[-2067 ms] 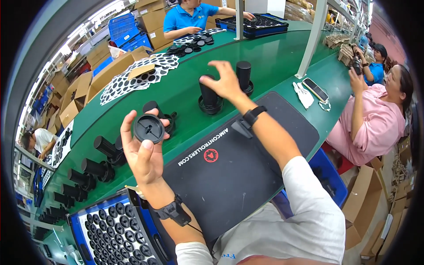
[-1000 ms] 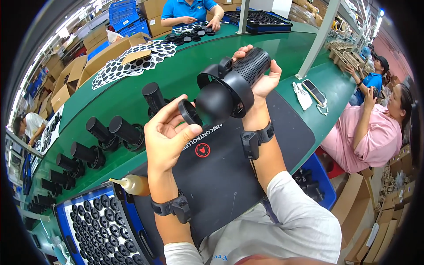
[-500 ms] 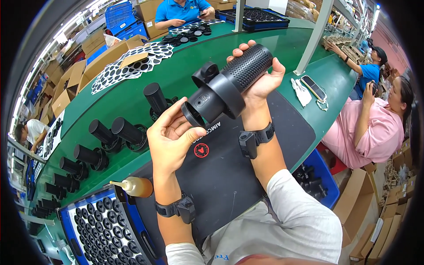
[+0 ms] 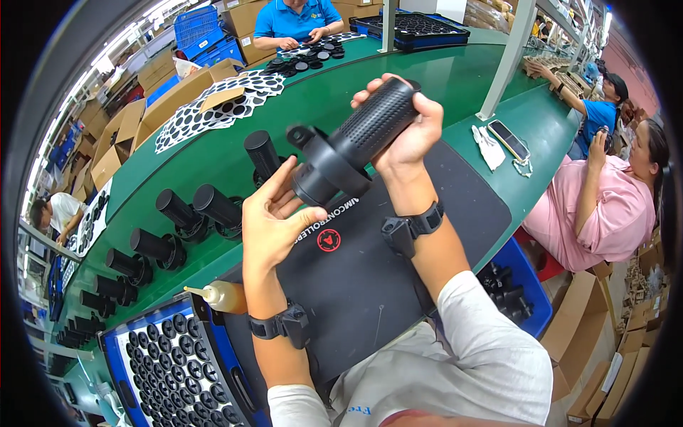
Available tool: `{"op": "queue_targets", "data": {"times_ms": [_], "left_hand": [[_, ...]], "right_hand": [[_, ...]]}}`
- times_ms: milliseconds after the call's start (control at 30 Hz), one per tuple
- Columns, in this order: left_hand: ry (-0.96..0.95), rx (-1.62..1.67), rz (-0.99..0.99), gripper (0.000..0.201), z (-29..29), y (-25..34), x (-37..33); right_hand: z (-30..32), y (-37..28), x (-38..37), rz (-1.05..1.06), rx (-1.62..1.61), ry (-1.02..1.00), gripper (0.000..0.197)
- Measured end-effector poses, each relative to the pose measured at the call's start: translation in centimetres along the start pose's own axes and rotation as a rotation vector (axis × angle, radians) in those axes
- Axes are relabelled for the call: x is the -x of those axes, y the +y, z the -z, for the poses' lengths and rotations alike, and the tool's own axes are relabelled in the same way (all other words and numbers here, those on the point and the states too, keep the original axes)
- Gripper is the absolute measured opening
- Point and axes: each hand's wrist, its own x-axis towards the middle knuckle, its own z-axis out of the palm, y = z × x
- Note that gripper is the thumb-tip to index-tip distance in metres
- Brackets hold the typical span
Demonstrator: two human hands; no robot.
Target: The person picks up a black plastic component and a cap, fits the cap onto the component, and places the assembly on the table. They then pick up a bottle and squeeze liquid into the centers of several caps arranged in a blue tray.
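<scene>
A black microphone with a perforated grille is held tilted above the dark mat. My right hand wraps round its grille end. Round its body sits a wide mounting ring with a side lug. At the lower left end, my left hand grips a round black end cap between thumb and fingers. The cap now meets the microphone's body, though blur hides how far it is seated. Both wrists wear black straps with small boxes.
Several similar microphones stand in a row on the green bench at left. A squeeze bottle and a tray of round black parts are near my left forearm. A phone lies right; a blue bin is below.
My left hand has brought the end cap against the microphone's lower end, closing the gap seen earlier. The microphone has turned and shifted slightly left, its controls now out of sight.
</scene>
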Motion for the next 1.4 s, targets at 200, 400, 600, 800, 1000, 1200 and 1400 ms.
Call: {"op": "queue_targets", "data": {"times_ms": [200, 400, 600, 800, 1000, 1200, 1400], "left_hand": [[0.073, -0.284, 0.086, 0.083, 6.4, 1.4, 1.2], [0.103, -0.322, -0.09, 0.059, 8.7, 2.4, 1.1], [0.111, -0.3, -0.233, 0.053, 10.2, 3.6, 2.3], [0.16, -0.206, -0.183, 0.054, 9.5, 4.6, 3.7], [0.152, -0.266, -0.118, 0.058, 9.0, 4.6, 3.7], [0.194, -0.32, -0.082, 0.06, 9.3, 4.7, 3.2], [0.137, -0.34, -0.061, 0.059, 8.6, 3.4, 1.8]], "right_hand": [[1.1, -2.2, 2.3, -0.279, 0.464, -0.087, 0.043], [5.2, -3.5, 4.3, -0.283, 0.454, -0.389, 0.04], [8.1, -0.3, 7.7, -0.277, 0.693, -0.418, 0.037], [8.4, 1.0, 2.0, -0.117, 0.679, -0.216, 0.031], [13.7, 5.9, -10.4, 0.198, 0.978, -0.016, 0.026], [14.4, 7.7, -9.9, 0.426, 1.43, 0.072, 0.026], [4.6, 12.8, -4.0, 0.671, 1.52, -0.436, 0.04]]}}
